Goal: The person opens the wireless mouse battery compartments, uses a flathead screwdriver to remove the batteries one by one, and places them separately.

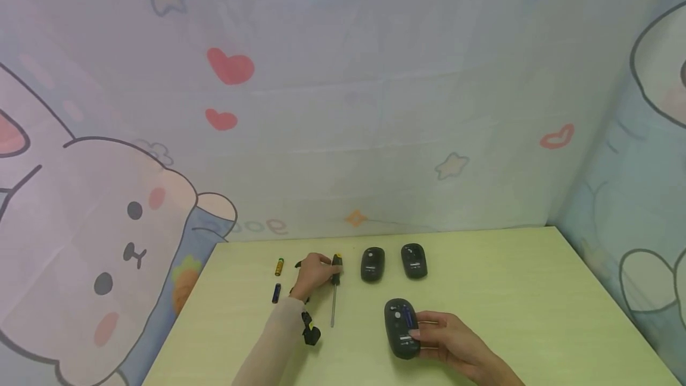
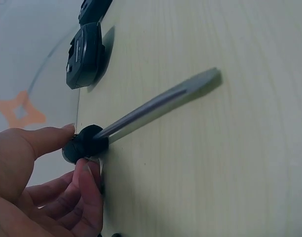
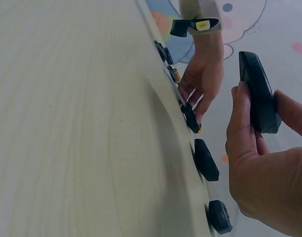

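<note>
My left hand pinches the black handle of a screwdriver between thumb and fingers. The flat-tipped metal shaft points toward the near side of the table. In my right hand is a black computer mouse, gripped by its right side with the underside facing up. A blue battery shows in its open compartment. The right wrist view has this mouse raised between thumb and fingers, above the tabletop.
Two more black mice lie near the back edge. On the left are a yellow battery and a dark blue battery. Small dark pieces lie partly hidden beneath my left hand. A patterned cloth hangs behind the table.
</note>
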Demonstrator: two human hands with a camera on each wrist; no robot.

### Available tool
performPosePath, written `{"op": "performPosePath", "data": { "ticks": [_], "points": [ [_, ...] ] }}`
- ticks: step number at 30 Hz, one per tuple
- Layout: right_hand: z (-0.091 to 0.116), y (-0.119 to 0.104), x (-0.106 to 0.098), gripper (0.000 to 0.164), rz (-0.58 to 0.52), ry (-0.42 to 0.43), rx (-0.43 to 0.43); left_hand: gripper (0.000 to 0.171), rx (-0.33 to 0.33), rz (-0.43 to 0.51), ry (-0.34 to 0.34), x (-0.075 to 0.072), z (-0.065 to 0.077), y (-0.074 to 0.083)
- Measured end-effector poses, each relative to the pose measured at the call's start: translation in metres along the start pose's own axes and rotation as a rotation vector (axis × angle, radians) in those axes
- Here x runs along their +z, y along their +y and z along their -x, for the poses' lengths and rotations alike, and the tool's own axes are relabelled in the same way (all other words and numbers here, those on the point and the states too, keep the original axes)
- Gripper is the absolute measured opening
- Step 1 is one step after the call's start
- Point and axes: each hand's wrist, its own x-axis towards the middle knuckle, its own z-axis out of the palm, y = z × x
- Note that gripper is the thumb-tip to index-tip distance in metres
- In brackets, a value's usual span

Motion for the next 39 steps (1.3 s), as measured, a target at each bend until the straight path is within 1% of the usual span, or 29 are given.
{"op": "performPosePath", "data": {
  "ticks": [2, 5, 10, 12, 13, 16, 20, 24, 27, 29, 31, 35, 39],
  "points": [
    [-0.001, 0.000, 0.001, 0.068, -0.002, -0.002, 0.004, 0.049, 0.003, -0.004, 0.000, 0.000, 0.002, 0.001],
    [-0.001, 0.000, 0.001, 0.067, -0.006, -0.003, 0.011, 0.048, 0.027, -0.026, 0.004, -0.002, 0.005, 0.004],
    [-0.001, -0.001, 0.002, 0.068, -0.012, -0.005, 0.007, 0.045, 0.098, -0.046, 0.018, -0.006, 0.012, 0.017],
    [-0.001, -0.001, 0.002, 0.069, -0.013, -0.002, 0.003, 0.040, 0.126, -0.043, 0.032, -0.006, 0.016, 0.023],
    [-0.001, -0.001, 0.002, 0.069, -0.012, 0.000, 0.003, 0.037, 0.148, -0.048, 0.040, -0.006, 0.017, 0.025],
    [-0.001, 0.000, 0.002, 0.069, -0.012, 0.009, 0.008, 0.025, 0.242, -0.068, 0.066, -0.008, 0.024, 0.035],
    [-0.001, -0.001, 0.003, 0.067, 0.000, 0.020, 0.011, 0.018, 0.373, -0.098, 0.062, -0.010, 0.039, 0.050],
    [0.000, -0.003, 0.004, 0.065, 0.009, 0.027, 0.004, 0.023, 0.440, -0.115, -0.010, -0.010, 0.056, 0.064],
    [0.000, -0.003, 0.004, 0.065, 0.015, 0.029, -0.002, 0.031, 0.483, -0.133, -0.090, -0.009, 0.069, 0.073],
    [0.000, -0.003, 0.004, 0.065, 0.020, 0.030, -0.002, 0.036, 0.517, -0.165, -0.141, -0.007, 0.077, 0.078],
    [0.000, -0.002, 0.004, 0.065, 0.023, 0.030, -0.002, 0.040, 0.550, -0.205, -0.182, -0.006, 0.085, 0.082],
    [-0.001, 0.000, 0.003, 0.065, 0.019, 0.020, -0.001, 0.047, 0.649, -0.292, -0.244, -0.005, 0.099, 0.088],
    [-0.001, 0.001, 0.001, 0.064, 0.011, 0.003, -0.004, 0.054, 0.734, -0.406, -0.295, -0.006, 0.111, 0.093]
  ]
}}
